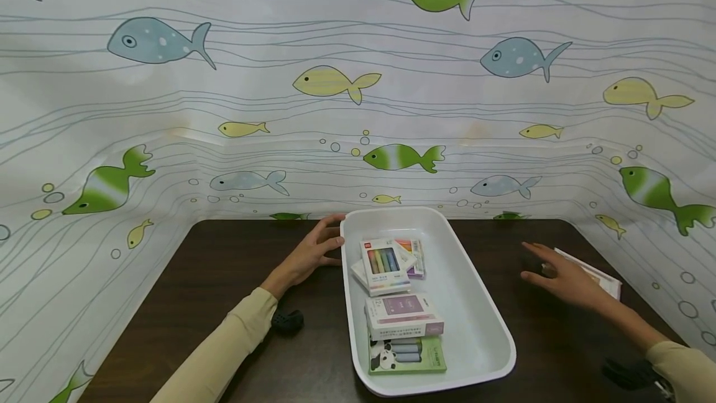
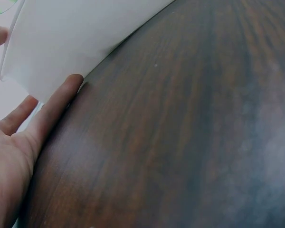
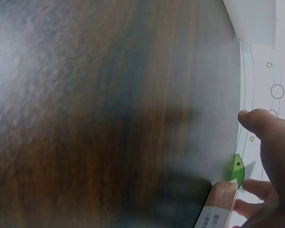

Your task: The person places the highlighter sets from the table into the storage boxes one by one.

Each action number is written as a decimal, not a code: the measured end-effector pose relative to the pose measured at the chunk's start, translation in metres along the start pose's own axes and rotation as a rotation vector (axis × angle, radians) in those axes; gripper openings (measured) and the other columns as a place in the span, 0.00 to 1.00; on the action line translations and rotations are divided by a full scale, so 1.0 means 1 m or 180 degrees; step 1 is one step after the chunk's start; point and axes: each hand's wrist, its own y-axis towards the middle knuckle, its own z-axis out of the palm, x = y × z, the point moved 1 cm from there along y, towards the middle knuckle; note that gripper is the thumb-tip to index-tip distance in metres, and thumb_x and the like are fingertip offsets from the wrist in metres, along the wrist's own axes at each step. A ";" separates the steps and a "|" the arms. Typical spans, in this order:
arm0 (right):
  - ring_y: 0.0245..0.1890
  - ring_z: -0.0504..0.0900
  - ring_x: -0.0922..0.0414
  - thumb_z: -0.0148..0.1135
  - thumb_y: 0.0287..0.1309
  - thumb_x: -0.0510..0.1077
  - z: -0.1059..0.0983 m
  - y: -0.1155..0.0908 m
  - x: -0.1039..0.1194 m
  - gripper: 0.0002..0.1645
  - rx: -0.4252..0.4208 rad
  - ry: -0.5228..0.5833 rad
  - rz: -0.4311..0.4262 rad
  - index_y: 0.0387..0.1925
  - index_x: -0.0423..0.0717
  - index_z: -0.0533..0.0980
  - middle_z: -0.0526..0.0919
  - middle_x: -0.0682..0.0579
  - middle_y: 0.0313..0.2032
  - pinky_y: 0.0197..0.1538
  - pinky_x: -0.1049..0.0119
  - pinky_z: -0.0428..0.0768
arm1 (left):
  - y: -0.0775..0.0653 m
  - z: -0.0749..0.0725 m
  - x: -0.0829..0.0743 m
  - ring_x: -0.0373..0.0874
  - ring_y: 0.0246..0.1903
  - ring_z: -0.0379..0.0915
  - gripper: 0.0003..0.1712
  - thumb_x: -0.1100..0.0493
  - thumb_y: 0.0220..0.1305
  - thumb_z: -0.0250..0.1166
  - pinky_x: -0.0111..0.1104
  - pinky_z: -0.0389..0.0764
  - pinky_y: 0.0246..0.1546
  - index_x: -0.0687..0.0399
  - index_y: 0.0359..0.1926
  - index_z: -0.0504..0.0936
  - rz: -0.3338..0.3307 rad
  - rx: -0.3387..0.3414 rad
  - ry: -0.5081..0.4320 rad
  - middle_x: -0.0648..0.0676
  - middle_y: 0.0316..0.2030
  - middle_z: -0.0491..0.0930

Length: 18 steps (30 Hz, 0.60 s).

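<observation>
My left hand (image 1: 310, 250) is at the far left side of a white tray (image 1: 481, 328), its spread fingers against the outer wall. The left wrist view shows its fingers (image 2: 57, 102) extended along that wall, close over the table. Over the right side of the table is my right hand (image 1: 570, 275), thumb and fingers apart. It is nearest to a flat white box (image 1: 610, 283), partly hidden behind it. In the right wrist view this box (image 3: 218, 204) has a brownish-orange end, with the fingertips right beside it and the thumb well away.
Inside the tray lie a box of colored sticks (image 1: 386, 265) over other packs, a white and purple box (image 1: 404, 316) and a green panda box (image 1: 411, 354). The dark wooden table (image 1: 184, 322) meets a fish-patterned sheet (image 1: 335, 117) at the back and sides.
</observation>
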 end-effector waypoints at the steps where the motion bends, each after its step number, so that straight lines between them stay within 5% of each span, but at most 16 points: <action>1: 0.63 0.64 0.22 0.70 0.65 0.56 -0.001 -0.001 -0.001 0.49 -0.0006 -0.0008 0.0021 0.74 0.33 0.60 0.59 0.23 0.69 0.55 0.25 0.68 | 0.000 0.000 0.000 0.60 0.66 0.65 0.33 0.56 0.78 0.59 0.54 0.80 0.53 0.38 0.77 0.58 -0.0002 -0.0002 0.0000 0.60 0.71 0.60; 7: 0.65 0.58 0.21 0.69 0.65 0.59 -0.006 -0.005 -0.006 0.51 -0.0013 -0.0046 0.0155 0.75 0.34 0.59 0.56 0.22 0.70 0.57 0.21 0.61 | 0.001 0.001 0.001 0.60 0.66 0.65 0.32 0.56 0.79 0.58 0.54 0.80 0.53 0.37 0.77 0.58 -0.0011 0.0004 0.0002 0.60 0.71 0.61; 18: 0.62 0.61 0.18 0.67 0.67 0.59 -0.013 -0.012 -0.023 0.51 0.0025 0.0010 0.0342 0.75 0.33 0.57 0.52 0.20 0.70 0.54 0.21 0.63 | 0.001 0.001 0.000 0.60 0.66 0.65 0.32 0.56 0.79 0.58 0.55 0.80 0.53 0.37 0.77 0.58 0.0013 0.0021 -0.0001 0.60 0.71 0.60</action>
